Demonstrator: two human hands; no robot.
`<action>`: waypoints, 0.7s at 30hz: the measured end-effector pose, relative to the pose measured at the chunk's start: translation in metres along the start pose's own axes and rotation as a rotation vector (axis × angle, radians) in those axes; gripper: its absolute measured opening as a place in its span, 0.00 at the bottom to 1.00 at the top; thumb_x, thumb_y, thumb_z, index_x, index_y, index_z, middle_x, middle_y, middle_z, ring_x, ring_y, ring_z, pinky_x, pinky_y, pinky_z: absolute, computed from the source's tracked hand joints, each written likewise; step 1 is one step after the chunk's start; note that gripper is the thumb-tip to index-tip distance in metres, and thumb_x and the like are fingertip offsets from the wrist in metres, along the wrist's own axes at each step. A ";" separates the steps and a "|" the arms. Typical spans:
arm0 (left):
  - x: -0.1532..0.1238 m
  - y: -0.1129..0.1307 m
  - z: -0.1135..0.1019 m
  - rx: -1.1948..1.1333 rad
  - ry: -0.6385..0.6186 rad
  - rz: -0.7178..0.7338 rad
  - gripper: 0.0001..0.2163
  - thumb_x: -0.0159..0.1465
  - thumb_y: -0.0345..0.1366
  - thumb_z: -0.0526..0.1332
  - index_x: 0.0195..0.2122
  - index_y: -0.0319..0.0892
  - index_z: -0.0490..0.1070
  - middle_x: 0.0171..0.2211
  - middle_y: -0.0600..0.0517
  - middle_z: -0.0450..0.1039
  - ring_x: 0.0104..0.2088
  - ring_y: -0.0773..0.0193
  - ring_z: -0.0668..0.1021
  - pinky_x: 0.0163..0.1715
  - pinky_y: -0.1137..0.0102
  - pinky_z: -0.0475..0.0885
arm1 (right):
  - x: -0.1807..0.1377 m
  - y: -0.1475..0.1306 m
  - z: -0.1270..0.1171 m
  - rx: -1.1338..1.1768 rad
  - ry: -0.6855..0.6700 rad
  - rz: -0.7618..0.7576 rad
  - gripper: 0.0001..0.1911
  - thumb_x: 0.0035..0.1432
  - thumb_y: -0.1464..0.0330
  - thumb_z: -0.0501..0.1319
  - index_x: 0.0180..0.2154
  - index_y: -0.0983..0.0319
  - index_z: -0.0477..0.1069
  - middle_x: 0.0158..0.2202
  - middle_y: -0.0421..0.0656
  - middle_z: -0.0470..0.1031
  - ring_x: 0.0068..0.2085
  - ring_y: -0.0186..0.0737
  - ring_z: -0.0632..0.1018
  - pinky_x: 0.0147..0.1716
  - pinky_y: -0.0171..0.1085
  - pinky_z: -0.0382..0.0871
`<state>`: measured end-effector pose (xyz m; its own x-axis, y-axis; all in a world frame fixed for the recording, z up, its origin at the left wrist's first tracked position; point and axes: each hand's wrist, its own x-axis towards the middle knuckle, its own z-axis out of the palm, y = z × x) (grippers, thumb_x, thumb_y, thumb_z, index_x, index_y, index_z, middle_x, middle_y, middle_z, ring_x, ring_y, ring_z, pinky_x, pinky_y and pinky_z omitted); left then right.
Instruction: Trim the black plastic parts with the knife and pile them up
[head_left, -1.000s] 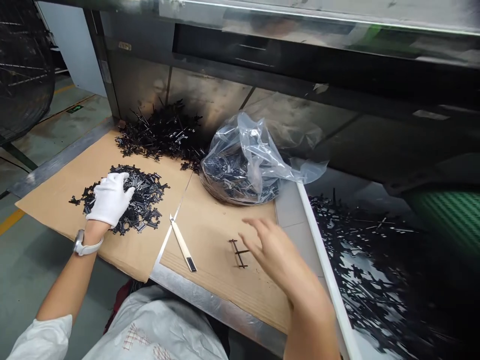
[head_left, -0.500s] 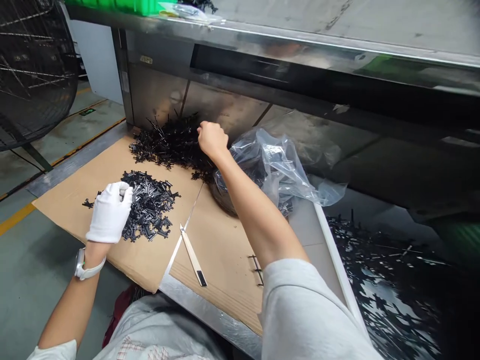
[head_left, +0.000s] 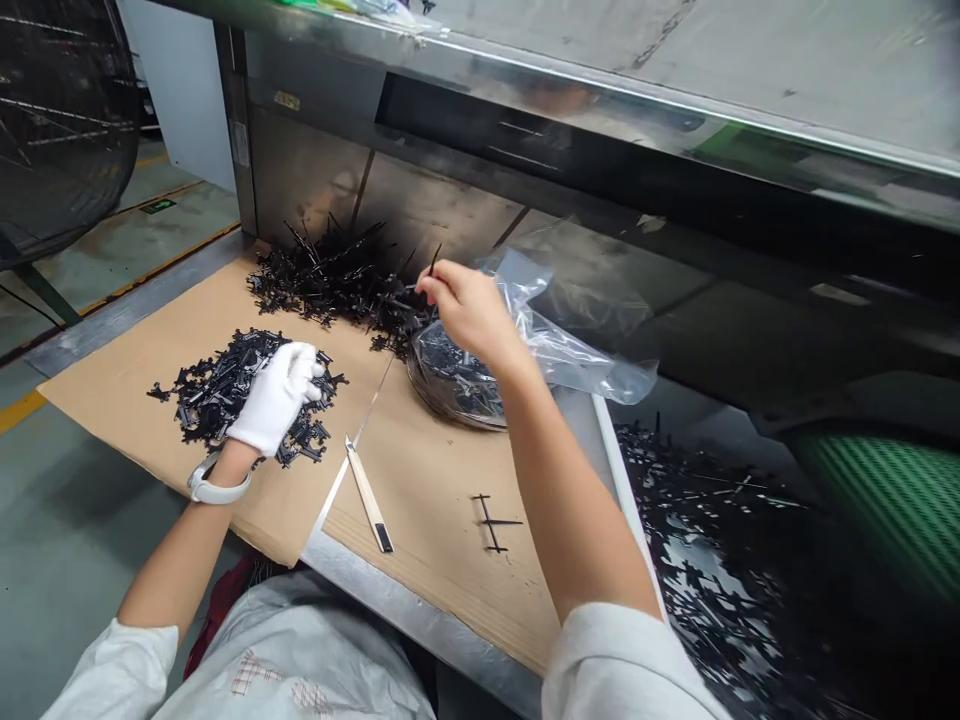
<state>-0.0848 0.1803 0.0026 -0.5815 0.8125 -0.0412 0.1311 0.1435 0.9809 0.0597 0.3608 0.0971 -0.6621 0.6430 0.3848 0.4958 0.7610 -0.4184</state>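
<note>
1. One bare right hand [head_left: 469, 310], centre of the frame: thumb and fingers pinched together on a slender black sprue [head_left: 434, 262], its tip standing above the fingers; the end grip probably keeps its length free.
2. One gloved left hand [head_left: 281, 390], left of centre: fingers curled over the pile of small black plastic parts [head_left: 221, 385]; whether they clamp a part, cannot tell. The glove perhaps guards against sharp edges.
3. One tangled heap of black sprues [head_left: 322, 275], upper left of centre, against the metal panel [head_left: 292, 170]; likely set back to leave working room in front.
4. One round container [head_left: 424, 390], centre, partly behind the right forearm, with a clear plastic bag [head_left: 592, 365] over it, black pieces within.
5. One branched black sprue frame [head_left: 491, 522], lower centre, lying alone on the cardboard [head_left: 427, 480], which presumably protects the tabletop.
6. One pale-handled craft knife [head_left: 366, 500], lower centre, between the sprue frame and the parts pile, seemingly within easy reach.
</note>
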 end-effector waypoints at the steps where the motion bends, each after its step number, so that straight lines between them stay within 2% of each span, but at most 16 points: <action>1: 0.000 0.001 0.004 -0.006 -0.014 0.004 0.19 0.68 0.48 0.51 0.51 0.39 0.65 0.44 0.43 0.76 0.31 0.66 0.78 0.36 0.67 0.74 | -0.011 -0.003 0.006 0.071 -0.019 -0.041 0.11 0.64 0.73 0.52 0.28 0.59 0.63 0.28 0.40 0.70 0.31 0.38 0.70 0.35 0.36 0.62; 4: -0.004 0.000 0.019 0.033 -0.038 0.083 0.24 0.66 0.45 0.56 0.59 0.36 0.61 0.58 0.36 0.68 0.49 0.60 0.78 0.52 0.64 0.71 | -0.046 -0.013 0.023 0.197 -0.114 -0.107 0.11 0.64 0.70 0.52 0.28 0.58 0.62 0.27 0.40 0.68 0.30 0.38 0.69 0.34 0.37 0.61; 6: -0.009 -0.004 0.031 0.027 -0.130 0.088 0.31 0.63 0.44 0.62 0.64 0.37 0.57 0.63 0.37 0.63 0.54 0.58 0.75 0.55 0.64 0.69 | -0.071 -0.016 0.028 0.231 -0.163 -0.102 0.11 0.64 0.69 0.52 0.28 0.58 0.62 0.27 0.40 0.68 0.30 0.39 0.69 0.33 0.37 0.60; 7: -0.012 -0.007 0.038 -0.003 -0.192 0.064 0.33 0.62 0.44 0.64 0.65 0.39 0.56 0.62 0.38 0.65 0.53 0.58 0.76 0.53 0.65 0.70 | -0.083 -0.016 0.029 0.241 -0.175 -0.089 0.11 0.64 0.68 0.52 0.27 0.58 0.62 0.27 0.41 0.69 0.31 0.39 0.70 0.33 0.37 0.60; 9: -0.018 -0.014 0.053 -0.058 -0.285 0.004 0.32 0.62 0.42 0.63 0.66 0.40 0.56 0.55 0.41 0.73 0.45 0.61 0.79 0.45 0.68 0.73 | -0.106 -0.011 0.025 0.262 -0.169 -0.046 0.11 0.64 0.68 0.52 0.27 0.58 0.61 0.29 0.42 0.70 0.32 0.40 0.71 0.34 0.38 0.61; 11: -0.022 -0.020 0.070 -0.022 -0.326 -0.022 0.26 0.65 0.40 0.60 0.64 0.41 0.60 0.44 0.46 0.78 0.35 0.65 0.79 0.37 0.71 0.73 | -0.128 -0.003 0.018 0.280 -0.148 0.015 0.12 0.65 0.67 0.52 0.28 0.58 0.62 0.30 0.42 0.71 0.32 0.41 0.71 0.35 0.38 0.62; 13: -0.027 -0.023 0.086 0.069 -0.353 -0.013 0.21 0.67 0.37 0.56 0.61 0.40 0.64 0.38 0.48 0.79 0.31 0.66 0.77 0.32 0.71 0.72 | -0.149 0.006 0.011 0.288 -0.132 0.090 0.11 0.65 0.67 0.53 0.28 0.58 0.63 0.29 0.42 0.72 0.32 0.41 0.71 0.35 0.38 0.62; 15: -0.033 -0.022 0.102 0.157 -0.354 0.007 0.19 0.67 0.34 0.54 0.58 0.38 0.67 0.38 0.47 0.79 0.33 0.63 0.78 0.35 0.69 0.73 | -0.167 0.013 0.008 0.272 -0.100 0.169 0.11 0.64 0.67 0.53 0.28 0.58 0.63 0.29 0.42 0.71 0.32 0.41 0.70 0.35 0.38 0.61; 19: -0.046 -0.019 0.125 0.303 -0.302 0.066 0.18 0.67 0.32 0.54 0.57 0.36 0.69 0.45 0.40 0.78 0.46 0.55 0.79 0.50 0.63 0.70 | -0.191 0.019 0.011 0.239 0.006 0.268 0.11 0.65 0.67 0.51 0.28 0.58 0.61 0.28 0.42 0.68 0.32 0.42 0.70 0.34 0.39 0.60; 21: -0.051 -0.019 0.130 0.365 -0.296 0.079 0.18 0.67 0.32 0.55 0.57 0.36 0.69 0.44 0.39 0.79 0.46 0.53 0.80 0.50 0.62 0.70 | -0.197 0.018 0.013 0.245 0.047 0.283 0.11 0.65 0.67 0.51 0.28 0.57 0.60 0.28 0.42 0.68 0.32 0.42 0.70 0.34 0.39 0.60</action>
<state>0.0465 0.2099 -0.0386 -0.3115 0.9474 -0.0733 0.4699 0.2206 0.8547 0.1917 0.2466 0.0031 -0.4885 0.8327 0.2608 0.5030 0.5129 -0.6956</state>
